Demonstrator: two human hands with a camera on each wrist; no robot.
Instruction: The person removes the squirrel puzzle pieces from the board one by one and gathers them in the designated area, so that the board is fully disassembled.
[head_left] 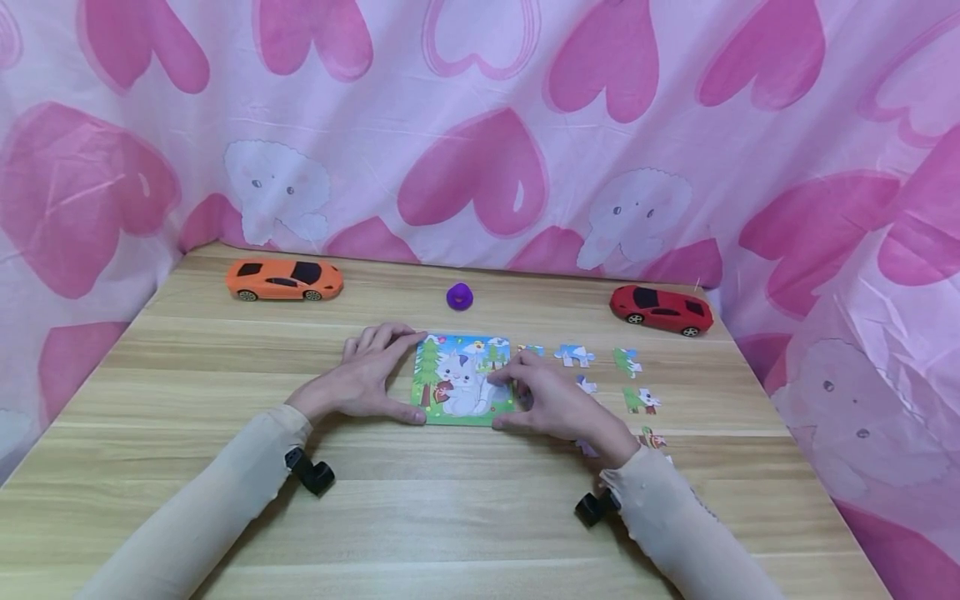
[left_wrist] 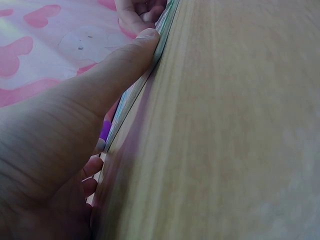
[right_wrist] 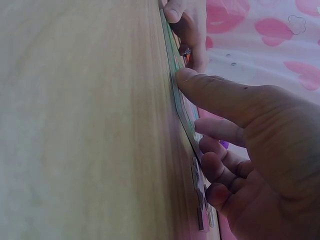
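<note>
A square jigsaw puzzle board (head_left: 457, 392) showing a white cartoon kitten lies on the wooden table. My left hand (head_left: 367, 375) holds its left side, index finger at the far corner and thumb at the near corner. In the left wrist view that thumb (left_wrist: 125, 62) lies along the board's edge. My right hand (head_left: 551, 396) grips the right part, its thumb by the near edge and its bent index finger on the picture. The right wrist view shows the other fingers (right_wrist: 212, 167) curled near loose puzzle pieces (right_wrist: 200, 200). Whether a piece sits under the right fingertips is hidden.
Loose jigsaw pieces (head_left: 575, 356) lie in rows right of the board, some behind my right hand and forearm. Farther back stand an orange toy car (head_left: 283, 281), a small purple object (head_left: 460, 297) and a red toy car (head_left: 662, 310). A pink heart-patterned curtain (head_left: 472, 167) borders the table (head_left: 435, 517).
</note>
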